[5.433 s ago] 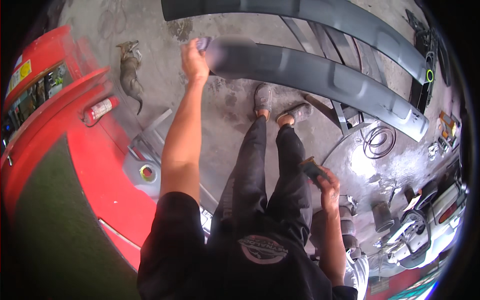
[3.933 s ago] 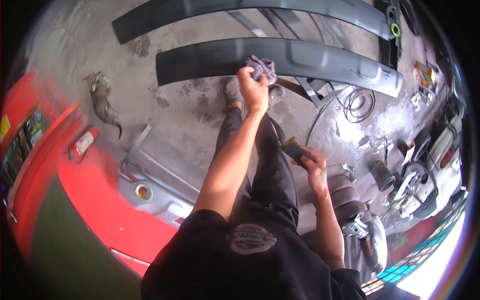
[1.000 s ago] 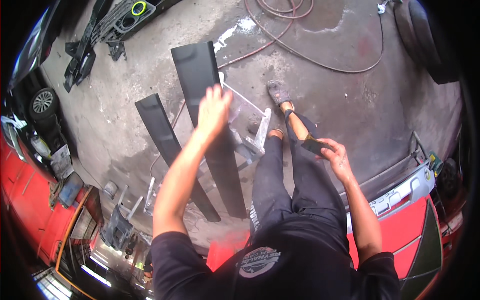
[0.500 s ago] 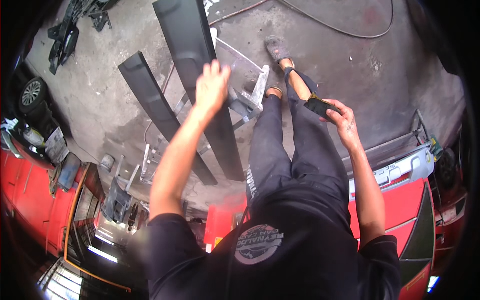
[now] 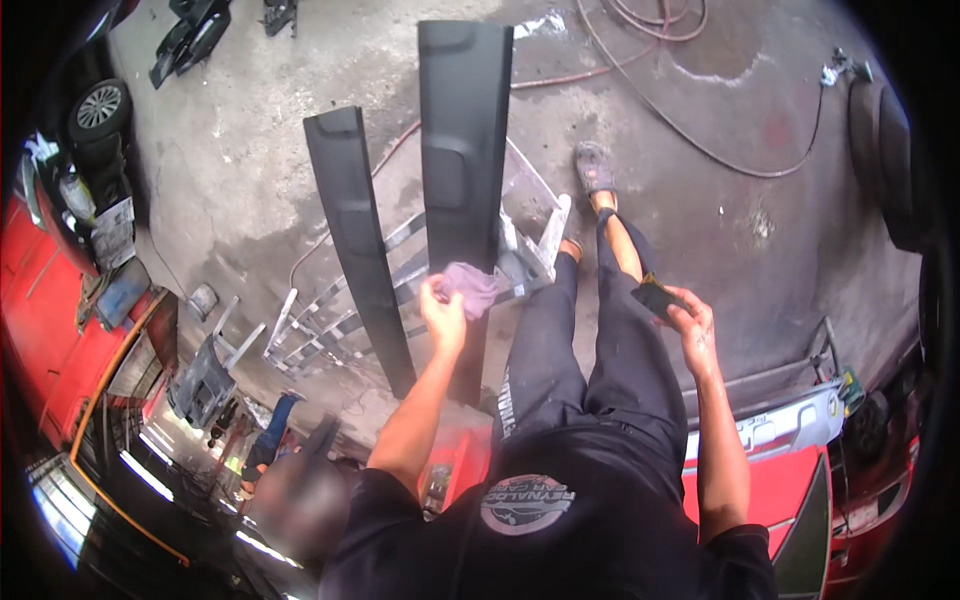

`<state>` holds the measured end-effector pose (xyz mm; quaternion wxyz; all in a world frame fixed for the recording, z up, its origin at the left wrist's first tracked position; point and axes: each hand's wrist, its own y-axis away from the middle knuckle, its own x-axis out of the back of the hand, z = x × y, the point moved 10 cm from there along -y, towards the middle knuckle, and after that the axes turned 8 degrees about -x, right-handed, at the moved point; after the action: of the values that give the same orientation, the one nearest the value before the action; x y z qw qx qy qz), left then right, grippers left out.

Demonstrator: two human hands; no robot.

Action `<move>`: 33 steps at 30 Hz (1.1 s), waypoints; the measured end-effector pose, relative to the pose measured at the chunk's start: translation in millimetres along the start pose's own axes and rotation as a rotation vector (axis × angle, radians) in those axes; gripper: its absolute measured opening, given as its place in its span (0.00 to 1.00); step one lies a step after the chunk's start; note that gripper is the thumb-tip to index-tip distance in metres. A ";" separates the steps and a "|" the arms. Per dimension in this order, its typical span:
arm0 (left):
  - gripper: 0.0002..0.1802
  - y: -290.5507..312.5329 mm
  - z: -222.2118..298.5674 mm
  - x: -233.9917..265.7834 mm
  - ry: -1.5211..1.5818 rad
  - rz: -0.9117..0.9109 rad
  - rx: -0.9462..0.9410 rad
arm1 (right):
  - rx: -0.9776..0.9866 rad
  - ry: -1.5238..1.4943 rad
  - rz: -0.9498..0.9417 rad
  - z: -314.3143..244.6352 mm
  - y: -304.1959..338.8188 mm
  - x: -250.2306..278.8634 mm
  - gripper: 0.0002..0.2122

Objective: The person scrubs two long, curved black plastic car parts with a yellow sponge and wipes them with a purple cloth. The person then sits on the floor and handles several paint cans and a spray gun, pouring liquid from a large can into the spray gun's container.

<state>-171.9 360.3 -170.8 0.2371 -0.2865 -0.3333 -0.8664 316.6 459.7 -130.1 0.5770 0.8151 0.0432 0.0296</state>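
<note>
My left hand [image 5: 444,318] is closed around a crumpled mauve cloth [image 5: 470,288], just above the near part of a wide dark-grey moulded panel [image 5: 464,120]. Whether the cloth touches the panel I cannot tell. My right hand [image 5: 693,328] grips a flat dark pad [image 5: 655,299] with a yellowish edge, between thumb and fingers in front of my right thigh. Left of the wide panel lies a narrower dark panel [image 5: 346,190]. Both rest lengthwise across a pale metal stand [image 5: 553,236], whose frame shows between and beside them.
A reddish hose [image 5: 690,160] loops over the concrete floor at the far right. Black plastic parts [image 5: 190,45] and a wheel [image 5: 100,108] lie far left. A silver bumper [image 5: 770,430] is beside me on the right. Red car bodywork [image 5: 50,320] stands left; another person [image 5: 268,440] is behind it.
My left hand, bare and spread over the wide panel before, has come nearer to me and now holds the mauve cloth. The view has shifted; the right hand still grips the pad.
</note>
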 end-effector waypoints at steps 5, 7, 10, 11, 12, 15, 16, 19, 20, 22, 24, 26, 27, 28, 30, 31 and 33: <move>0.25 -66.8 13.2 -14.7 0.337 0.359 0.091 | 0.016 -0.003 -0.014 -21.5 -8.4 -0.4 0.18; 0.24 -92.2 46.2 -28.4 0.454 0.400 0.087 | 0.018 0.003 -0.021 -30.9 -6.9 1.4 0.18; 0.23 -154.8 97.4 -41.2 0.426 0.392 -0.063 | 0.011 -0.001 -0.011 -36.8 -9.8 8.0 0.18; 0.23 -180.0 117.6 -43.7 0.380 0.363 -0.145 | 0.010 -0.001 -0.006 -39.5 -12.5 10.4 0.18; 0.21 -205.4 141.8 -48.6 0.296 0.336 -0.216 | 0.013 0.009 -0.006 -43.8 -14.6 11.5 0.18; 0.20 -268.2 218.0 -69.2 0.196 0.342 -0.381 | 0.008 0.041 -0.010 -48.8 -14.2 15.2 0.18; 0.19 -287.9 238.4 -78.2 0.246 0.327 -0.402 | 0.011 0.047 -0.012 -49.1 -15.4 16.1 0.18; 0.24 -331.4 294.7 -106.6 0.235 0.272 -0.497 | 0.007 0.053 0.014 -46.0 -17.3 20.6 0.18; 0.25 -322.4 319.9 -113.0 0.078 0.300 -0.604 | 0.000 0.051 0.029 -43.9 -18.0 23.0 0.18; 0.26 -289.8 352.8 -119.4 -0.112 0.256 -0.814 | 0.020 0.114 0.012 -49.1 -17.7 21.6 0.18; 0.26 -258.2 349.4 -127.8 -0.158 0.112 -0.937 | 0.032 0.085 -0.034 -49.3 -18.0 16.3 0.18; 0.26 -225.1 331.0 -127.9 -0.207 -0.029 -0.965 | 0.000 0.053 -0.035 -42.8 -18.7 13.0 0.18; 0.26 -208.3 323.0 -129.9 -0.225 -0.099 -0.985 | -0.009 0.034 -0.031 -40.8 -20.1 12.4 0.18; 0.25 -187.7 311.8 -130.9 -0.309 -0.156 -0.998 | -0.004 0.049 -0.035 -41.1 -21.2 10.8 0.18; 0.26 -145.6 279.2 -126.1 -0.412 -0.246 -0.969 | 0.004 0.077 -0.043 -40.2 -20.7 9.4 0.18; 0.27 -130.2 256.8 -122.8 -0.429 -0.284 -0.923 | -0.013 0.082 -0.042 -35.8 -22.3 9.4 0.18; 0.29 -97.6 210.9 -99.4 -0.431 -0.281 -0.883 | -0.016 0.101 -0.056 -35.4 -21.3 5.7 0.18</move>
<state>-87.4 597.6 -149.6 -0.0993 -0.4839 -0.0120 -0.8694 318.0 500.5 -138.5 0.5812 0.8063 0.0949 0.0548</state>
